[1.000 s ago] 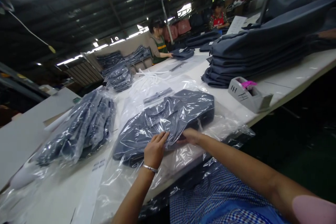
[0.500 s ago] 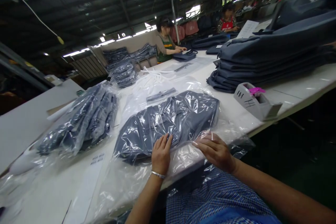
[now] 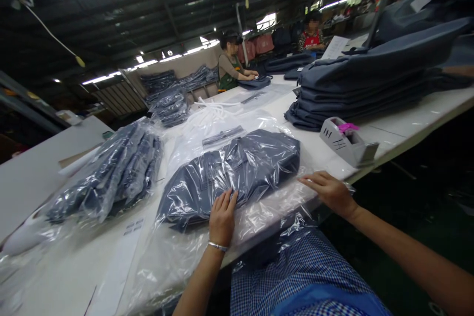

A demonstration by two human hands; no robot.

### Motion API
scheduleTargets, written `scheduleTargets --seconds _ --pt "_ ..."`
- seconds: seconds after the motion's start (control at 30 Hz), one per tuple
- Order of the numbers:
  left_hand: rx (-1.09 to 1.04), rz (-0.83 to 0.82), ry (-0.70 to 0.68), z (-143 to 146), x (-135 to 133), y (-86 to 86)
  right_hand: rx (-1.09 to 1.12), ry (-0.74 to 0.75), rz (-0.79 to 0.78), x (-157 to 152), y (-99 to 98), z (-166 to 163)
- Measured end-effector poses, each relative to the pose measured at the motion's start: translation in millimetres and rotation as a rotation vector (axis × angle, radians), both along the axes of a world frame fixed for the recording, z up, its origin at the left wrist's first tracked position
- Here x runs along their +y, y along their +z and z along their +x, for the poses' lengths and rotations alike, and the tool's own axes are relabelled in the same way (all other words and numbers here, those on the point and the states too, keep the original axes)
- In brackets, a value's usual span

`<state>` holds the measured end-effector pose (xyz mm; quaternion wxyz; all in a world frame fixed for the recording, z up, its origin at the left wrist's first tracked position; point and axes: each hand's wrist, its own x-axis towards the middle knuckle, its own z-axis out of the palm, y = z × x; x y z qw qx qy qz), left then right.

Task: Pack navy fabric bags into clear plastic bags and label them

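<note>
A dark blue-grey folded fabric article, perhaps a bag [image 3: 266,153], lies on the table inside a clear plastic bag [image 3: 255,217]. My left hand [image 3: 222,217] rests on the near edge of the wrapped article, fingers stretched out and pressing on the film. At the right end, my right hand [image 3: 331,192] is pinched closed on the edge of the clear plastic bag, apart from the fabric. Loose film spreads toward the table's front edge and hangs over it.
Several wrapped articles [image 3: 114,168] lie at the left. A tall stack of dark blue articles [image 3: 355,84] stands at the right, behind a grey tape dispenser [image 3: 342,143]. White cords [image 3: 215,104] lie beyond the article. A co-worker [image 3: 231,64] works at the far side; another person sits farther back.
My right hand has moved right along the bag's edge, away from the middle. My left hand stays on the article. The view has shifted slightly.
</note>
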<state>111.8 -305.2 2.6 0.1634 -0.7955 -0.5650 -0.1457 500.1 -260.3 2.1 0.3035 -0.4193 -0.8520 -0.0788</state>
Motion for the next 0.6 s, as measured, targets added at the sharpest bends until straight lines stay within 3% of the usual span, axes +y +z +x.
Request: scheduleTargets --seconds 0.13,0.23,0.37,0.47,0.53,0.6 --pt "0.039 0.011 -0.078 -7.8 -10.6 -3.5 -0.059 0.031 -0.069 -1.9 -24.0 67.0" --pt "0.049 0.012 -0.075 -9.5 -14.6 -7.8 -0.075 0.08 -0.081 -16.1 -11.1 73.7" --pt "0.07 0.0 -0.065 -6.6 -15.0 -8.4 0.11 0.162 0.005 -22.1 42.2 6.9" --pt "0.065 -0.019 -0.05 -3.4 -15.2 -5.2 0.162 0.316 -0.02 4.4 75.6 -64.8" --pt "0.055 -0.031 -0.052 -1.0 -16.2 -4.0 0.127 0.385 -0.051 33.6 80.1 -103.9" --pt "0.034 -0.034 -0.052 1.6 -19.6 -4.4 0.069 0.404 -0.05 63.3 68.0 -129.9"
